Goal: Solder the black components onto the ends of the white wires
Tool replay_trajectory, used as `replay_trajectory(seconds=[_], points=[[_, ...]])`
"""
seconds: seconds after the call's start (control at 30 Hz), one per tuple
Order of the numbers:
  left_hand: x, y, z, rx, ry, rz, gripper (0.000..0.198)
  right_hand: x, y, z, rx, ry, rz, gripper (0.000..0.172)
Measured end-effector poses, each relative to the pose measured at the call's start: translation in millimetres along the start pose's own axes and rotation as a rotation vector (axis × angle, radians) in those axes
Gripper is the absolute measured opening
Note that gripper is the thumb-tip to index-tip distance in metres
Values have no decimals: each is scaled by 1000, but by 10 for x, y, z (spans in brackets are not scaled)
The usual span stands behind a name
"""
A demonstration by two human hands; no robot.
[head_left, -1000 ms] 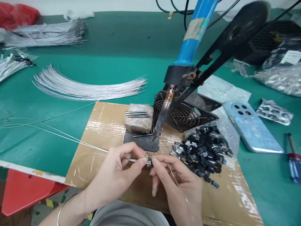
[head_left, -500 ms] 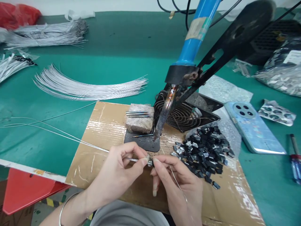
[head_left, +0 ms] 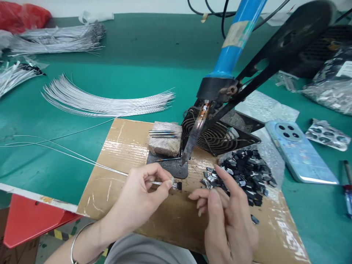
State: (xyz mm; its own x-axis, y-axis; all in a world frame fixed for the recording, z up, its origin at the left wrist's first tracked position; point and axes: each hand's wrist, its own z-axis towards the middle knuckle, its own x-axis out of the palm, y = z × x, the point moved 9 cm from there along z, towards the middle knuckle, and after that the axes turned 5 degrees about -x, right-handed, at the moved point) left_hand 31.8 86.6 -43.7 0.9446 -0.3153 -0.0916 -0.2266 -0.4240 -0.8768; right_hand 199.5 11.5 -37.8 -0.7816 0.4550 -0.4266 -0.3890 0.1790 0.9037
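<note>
My left hand [head_left: 150, 192] pinches several thin white wires [head_left: 112, 169] between thumb and fingertips. Their right ends meet a small black connector [head_left: 178, 186] just beyond the fingertips. Over the cardboard, my right hand [head_left: 229, 216] is apart from the wires, its index finger and thumb spread and the other fingers partly curled. No held thing shows clearly in it, though its palm is partly hidden. Close to its index finger lies a heap of black connectors [head_left: 243, 172] with silvery parts. The soldering iron tip [head_left: 192, 143] points down above the connector, clamped in a stand.
A sheet of cardboard [head_left: 104, 187] covers the bench front. Behind are a wrapped block [head_left: 165, 143] with metal tips on it, a black fan [head_left: 220, 135] and a fanned bundle of white wires [head_left: 110, 104]. A blue phone [head_left: 305, 157] lies to the right.
My right hand has left the connector and moved right toward the black heap, its fingers spreading. The thin wire seen across it earlier no longer shows clearly. My left hand keeps its pinch.
</note>
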Motion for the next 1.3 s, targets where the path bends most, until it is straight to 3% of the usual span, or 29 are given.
replay_trajectory(seconds=[0.13,0.3,0.47,0.9,1.13,1.3], points=[[-3,-9,17,2,1,8,13,-15,-47,8,41,-6,32,43],[-22,-17,22,-2,-5,13,13,-99,-84,23,18,-39,16,29],[-20,1,24,-5,1,21,14,-97,-64,14,-4,44,-127,32],[-27,7,36,-5,-14,52,13,-23,80,5,-106,84,85,27],[-21,4,54,-6,-8,53,13,6,-33,20,-42,103,109,26],[-11,19,57,-20,-11,54,13,-27,-134,37,55,43,104,19]])
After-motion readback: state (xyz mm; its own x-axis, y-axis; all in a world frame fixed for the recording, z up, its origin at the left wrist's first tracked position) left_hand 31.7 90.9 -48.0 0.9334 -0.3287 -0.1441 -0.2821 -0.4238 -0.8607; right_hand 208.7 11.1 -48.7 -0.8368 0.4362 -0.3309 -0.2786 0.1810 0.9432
